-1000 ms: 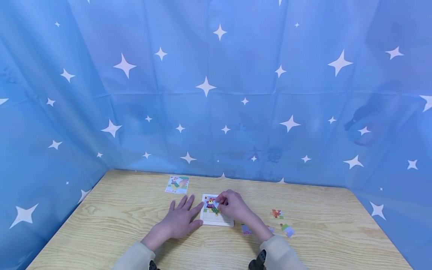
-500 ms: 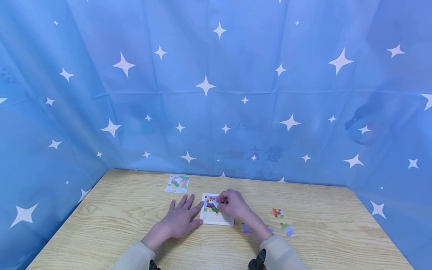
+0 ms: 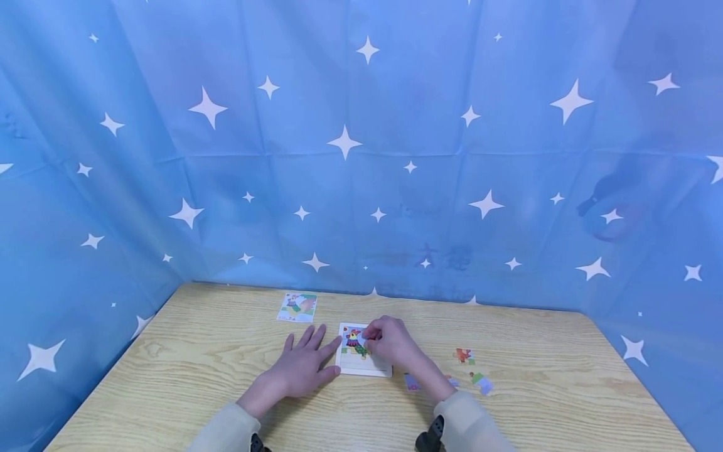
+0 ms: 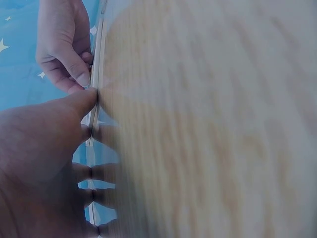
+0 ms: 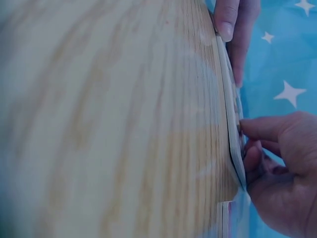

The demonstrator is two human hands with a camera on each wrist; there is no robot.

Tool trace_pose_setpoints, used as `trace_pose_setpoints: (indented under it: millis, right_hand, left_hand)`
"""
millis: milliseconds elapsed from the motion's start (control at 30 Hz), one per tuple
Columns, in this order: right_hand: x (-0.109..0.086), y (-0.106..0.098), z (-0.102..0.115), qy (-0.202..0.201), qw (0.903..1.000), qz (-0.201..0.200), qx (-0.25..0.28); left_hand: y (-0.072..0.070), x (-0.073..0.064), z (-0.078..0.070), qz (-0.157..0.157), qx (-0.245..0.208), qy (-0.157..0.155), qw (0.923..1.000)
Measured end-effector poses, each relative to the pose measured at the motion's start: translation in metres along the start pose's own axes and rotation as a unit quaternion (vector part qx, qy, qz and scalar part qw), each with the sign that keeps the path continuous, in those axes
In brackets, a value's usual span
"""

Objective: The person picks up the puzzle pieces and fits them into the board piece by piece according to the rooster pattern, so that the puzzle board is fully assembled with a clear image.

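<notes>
A white puzzle tray (image 3: 380,371) lies on the table, its upper left filled with jigsaw pieces (image 3: 353,339) that show a rooster's head and green body. My left hand (image 3: 299,370) lies spread palm down to its left, thumb and forefinger touching the tray's left edge. Over the tray's upper right, my right hand (image 3: 393,344) has its thumb and curled fingers pinching a puzzle piece, mostly hidden behind the fingers. In the right wrist view the thumb (image 5: 262,129) is low at the tray's edge. The left wrist view shows the left thumb (image 4: 81,102) against the tray.
A picture card (image 3: 297,307) of the whole rooster lies behind the left hand. Right of the tray are several loose pieces: an orange one (image 3: 465,356), a green and lilac one (image 3: 482,383), and purple ones (image 3: 413,382) partly behind the right forearm. A blue star-patterned curtain (image 3: 395,188) borders the wooden table (image 3: 565,389).
Almost nothing differs. Both hands keep their places at the tray, and the loose pieces lie as before; the head view has shifted very slightly.
</notes>
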State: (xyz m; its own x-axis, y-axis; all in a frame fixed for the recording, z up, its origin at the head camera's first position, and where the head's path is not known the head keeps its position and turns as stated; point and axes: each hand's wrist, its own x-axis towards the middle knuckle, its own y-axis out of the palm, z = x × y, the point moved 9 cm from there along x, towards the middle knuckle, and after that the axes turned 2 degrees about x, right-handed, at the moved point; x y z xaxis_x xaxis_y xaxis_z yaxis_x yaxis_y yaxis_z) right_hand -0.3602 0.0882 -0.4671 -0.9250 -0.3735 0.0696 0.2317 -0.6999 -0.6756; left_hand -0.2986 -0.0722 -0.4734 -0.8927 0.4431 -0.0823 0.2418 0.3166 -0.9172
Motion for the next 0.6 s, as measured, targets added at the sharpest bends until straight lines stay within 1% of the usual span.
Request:
trace_pose_setpoints:
  millis: [167, 300, 367, 500, 600]
  right_hand:
    - [0.000, 0.000, -0.001, 0.004, 1.0000, 0.006, -0.003]
    - [0.001, 0.000, 0.002, -0.014, 0.9996, 0.024, -0.007]
    - [-0.001, -0.003, 0.003, -0.025, 0.9992, 0.032, 0.004]
    - [-0.007, -0.020, 0.001, -0.035, 0.9985, 0.026, 0.034]
    - [-0.013, -0.039, -0.006, -0.034, 0.9986, 0.009, 0.039]
  left_hand:
    - [0.001, 0.000, 0.000, 0.002, -0.003, 0.001, 1.0000]
    - [0.000, 0.001, 0.000, 0.003, -0.005, 0.003, 1.0000]
    - [0.000, 0.001, 0.000, 0.005, -0.005, 0.004, 1.0000]
    - [0.001, 0.001, -0.001, 0.007, -0.007, 0.007, 0.9999]
    - [0.002, 0.001, 0.000, 0.007, -0.010, 0.009, 0.9999]
